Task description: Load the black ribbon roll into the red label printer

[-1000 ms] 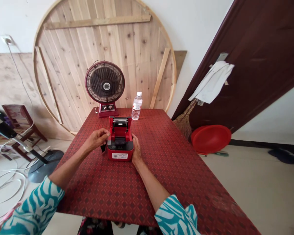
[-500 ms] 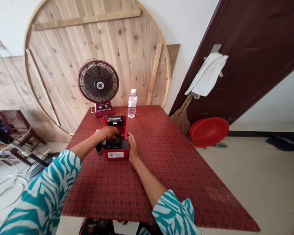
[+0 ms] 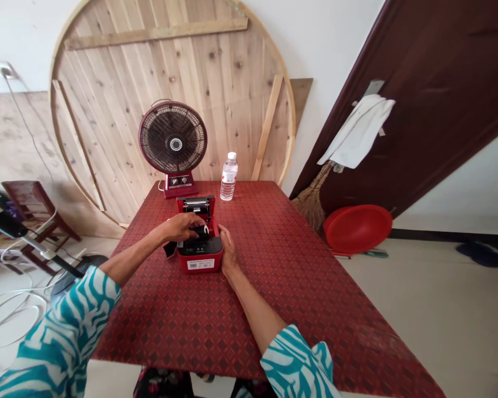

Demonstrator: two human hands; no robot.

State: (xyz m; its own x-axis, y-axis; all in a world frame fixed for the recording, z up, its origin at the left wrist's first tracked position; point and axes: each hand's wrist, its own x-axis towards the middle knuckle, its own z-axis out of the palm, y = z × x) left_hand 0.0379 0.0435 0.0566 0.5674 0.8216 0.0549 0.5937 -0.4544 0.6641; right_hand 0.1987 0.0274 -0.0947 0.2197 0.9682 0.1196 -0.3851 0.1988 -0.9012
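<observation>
A red and black label printer (image 3: 200, 264) stands on the table with its lid (image 3: 196, 207) raised at the back. My left hand (image 3: 181, 226) reaches over its open bay, fingers closed round a black roll (image 3: 199, 232) with a whitish core end showing. The roll is just above or within the bay; I cannot tell whether it touches. My right hand (image 3: 228, 251) grips the printer's right side, thumb toward me and fingers along the wall. Something black and flat (image 3: 170, 250) juts out at the printer's left, partly hidden by my left wrist.
Behind the printer stand a dark red fan (image 3: 174, 138) and a clear water bottle (image 3: 228, 178). A patterned red cloth covers the table (image 3: 274, 287). A large round wooden board (image 3: 232, 66) leans on the wall. On the floor at right are a broom (image 3: 313, 202) and red basin (image 3: 357, 229).
My left hand has risen and drawn back slightly from the printer's bay, and the black roll now shows in its fingers. My right hand stays on the printer's side. The view shifted a little.
</observation>
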